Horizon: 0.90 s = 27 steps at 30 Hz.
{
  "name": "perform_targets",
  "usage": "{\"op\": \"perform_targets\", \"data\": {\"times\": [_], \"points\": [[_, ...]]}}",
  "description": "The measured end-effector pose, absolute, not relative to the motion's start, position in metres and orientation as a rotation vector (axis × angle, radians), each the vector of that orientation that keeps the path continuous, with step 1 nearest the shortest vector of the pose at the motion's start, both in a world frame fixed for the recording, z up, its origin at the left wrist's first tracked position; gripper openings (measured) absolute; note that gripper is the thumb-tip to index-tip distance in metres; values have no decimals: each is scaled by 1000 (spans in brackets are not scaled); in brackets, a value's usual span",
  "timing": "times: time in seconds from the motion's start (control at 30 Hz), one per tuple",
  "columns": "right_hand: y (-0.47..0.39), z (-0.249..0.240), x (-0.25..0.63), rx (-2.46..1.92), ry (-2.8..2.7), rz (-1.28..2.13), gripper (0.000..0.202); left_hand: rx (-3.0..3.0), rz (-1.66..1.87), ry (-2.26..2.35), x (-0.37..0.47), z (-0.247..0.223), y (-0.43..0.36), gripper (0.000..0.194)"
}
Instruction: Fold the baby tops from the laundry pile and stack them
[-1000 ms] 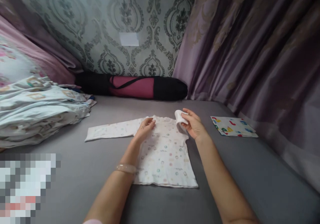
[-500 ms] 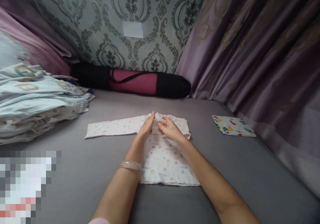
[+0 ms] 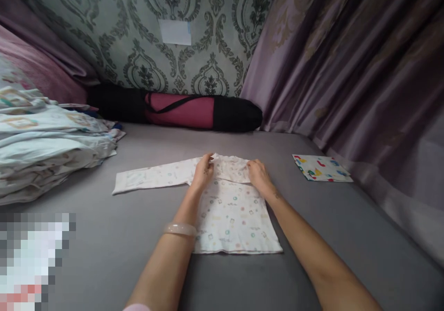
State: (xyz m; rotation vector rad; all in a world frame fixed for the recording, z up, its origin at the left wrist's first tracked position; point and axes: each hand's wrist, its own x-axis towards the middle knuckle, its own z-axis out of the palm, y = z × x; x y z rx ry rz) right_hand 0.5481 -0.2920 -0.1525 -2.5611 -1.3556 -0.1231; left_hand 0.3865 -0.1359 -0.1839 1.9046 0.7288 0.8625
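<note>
A small white long-sleeved shirt (image 3: 236, 216) with a tiny print lies flat on the grey bed surface, its hem toward me. One sleeve stretches out to the left, while the other is folded across the upper chest. My left hand (image 3: 204, 171) is at the shirt's upper left by the neckline, fingers curled on the cloth, a pale bangle on its wrist. At the upper right, my right hand (image 3: 259, 177) pinches the folded edge. Both sets of fingertips are partly hidden.
A heap of light clothes (image 3: 52, 140) lies on the left. A folded cloth with colourful shapes (image 3: 322, 168) rests at right. Along the wall is a long black and magenta bag (image 3: 180, 111); purple curtains (image 3: 312, 61) hang at right. The lower left corner is pixelated.
My right hand has moved from beside my left hand to the shirt's upper right edge. My left hand stays near the neckline, its fingers more curled. The view has shifted slightly.
</note>
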Motion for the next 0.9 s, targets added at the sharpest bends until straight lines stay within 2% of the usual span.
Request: {"op": "perform_targets", "data": {"times": [0.23,0.43,0.63,0.8,0.9], "points": [[-315,-156,583,-2591,-1133,-197,31,2174,877,831,381,-196,-131,43],[-300,-161,554,-2446,-1390,-141,27,2163,943,783,378,-189,-131,41],[-296,-166,529,-2665,-1355,-230,31,2189,1051,760,374,-173,-141,44],[-297,-167,532,-2675,-1354,-201,35,2238,880,902,373,-181,-140,44],[-295,-161,545,-2666,-1361,-47,35,2290,774,1022,372,-184,-139,41]]}}
